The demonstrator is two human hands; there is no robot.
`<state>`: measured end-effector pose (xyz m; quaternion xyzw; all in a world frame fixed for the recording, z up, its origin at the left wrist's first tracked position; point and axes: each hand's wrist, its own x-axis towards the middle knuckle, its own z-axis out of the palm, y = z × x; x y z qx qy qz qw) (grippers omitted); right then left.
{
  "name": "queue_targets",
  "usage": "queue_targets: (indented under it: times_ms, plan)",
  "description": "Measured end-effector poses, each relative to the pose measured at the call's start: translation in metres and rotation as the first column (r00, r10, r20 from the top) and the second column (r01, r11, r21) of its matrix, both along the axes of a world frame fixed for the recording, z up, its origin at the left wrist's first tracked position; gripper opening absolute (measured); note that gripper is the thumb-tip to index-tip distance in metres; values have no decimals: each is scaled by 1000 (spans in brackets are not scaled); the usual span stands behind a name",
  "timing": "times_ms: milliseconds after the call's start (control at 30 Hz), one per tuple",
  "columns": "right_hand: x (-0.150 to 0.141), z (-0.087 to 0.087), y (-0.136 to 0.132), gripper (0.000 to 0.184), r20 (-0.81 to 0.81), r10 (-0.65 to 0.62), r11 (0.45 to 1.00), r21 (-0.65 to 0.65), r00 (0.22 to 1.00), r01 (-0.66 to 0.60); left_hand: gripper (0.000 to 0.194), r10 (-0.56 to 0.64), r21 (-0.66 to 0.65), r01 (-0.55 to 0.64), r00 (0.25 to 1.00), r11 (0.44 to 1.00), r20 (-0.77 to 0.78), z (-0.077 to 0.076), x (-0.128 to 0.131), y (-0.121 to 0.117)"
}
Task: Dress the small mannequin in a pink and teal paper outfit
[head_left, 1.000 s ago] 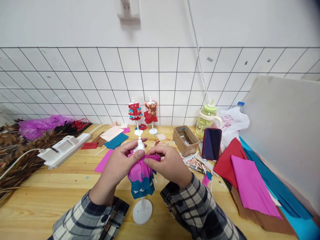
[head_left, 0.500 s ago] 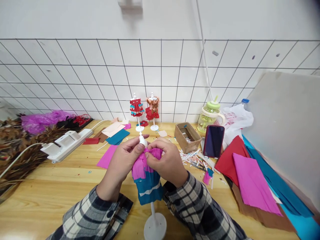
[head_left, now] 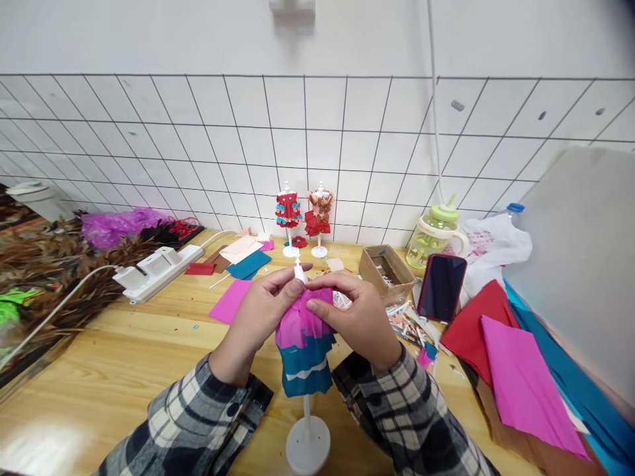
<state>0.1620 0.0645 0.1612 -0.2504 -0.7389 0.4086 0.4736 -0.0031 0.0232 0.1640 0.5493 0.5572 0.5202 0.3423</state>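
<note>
A small white mannequin stand [head_left: 307, 444] rises from the wooden table in front of me, wearing a paper dress [head_left: 305, 354] that is pink on top and teal below. My left hand [head_left: 260, 312] is closed around the mannequin's upper body, fingertips near its white neck [head_left: 298, 272]. My right hand [head_left: 360, 320] pinches the pink paper at the top of the dress from the right side. Both sleeves are plaid.
Two finished dressed mannequins [head_left: 288, 213] stand by the tiled wall. A white power strip [head_left: 157, 267], feathers [head_left: 54, 264], paper sheets [head_left: 243, 261], a cardboard box [head_left: 387, 272], a phone [head_left: 441, 288], a green-lidded cup [head_left: 436, 235] and stacked coloured paper [head_left: 520, 377] surround the work spot.
The view has swung left and the mannequin sits slightly higher and further right. My fingers have shifted along the pink paper at the dress top, still holding it.
</note>
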Motion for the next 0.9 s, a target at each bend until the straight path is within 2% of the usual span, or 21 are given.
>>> queue_targets:
  times_ms: [167, 267, 367, 533, 633, 733, 900]
  plan:
    - [-5, -1, -6, 10, 19, -120, 992, 48, 993, 119, 72, 23, 29, -20, 994, 999, -111, 1, 0, 0]
    - [-7, -3, -7, 5, 61, -158, 982, 119, 986, 150, 66, 34, 33, -30, 991, 999, -128, -1, 1, 0]
    - [-8, -6, -6, 3, 146, -169, 968, 211, 975, 136, 59, 46, 16, -45, 992, 999, -113, -2, 1, 0]
    - [-12, -10, -4, 12, 193, -118, 934, 354, 974, 43, 65, 47, -48, -46, 999, 998, 26, -1, -4, 0]
    - [-13, -8, -5, 13, 162, -57, 940, 341, 985, -2, 66, 53, -17, -52, 998, 998, 29, 1, -8, -1]
    - [-10, -7, -5, 11, 152, -48, 951, 310, 987, -1, 69, 37, -17, -37, 999, 999, -3, 3, -8, -4]
    - [-5, -4, -3, 9, 192, -50, 962, 273, 980, -4, 72, -147, -74, 153, 986, 985, 82, 6, -8, -8]
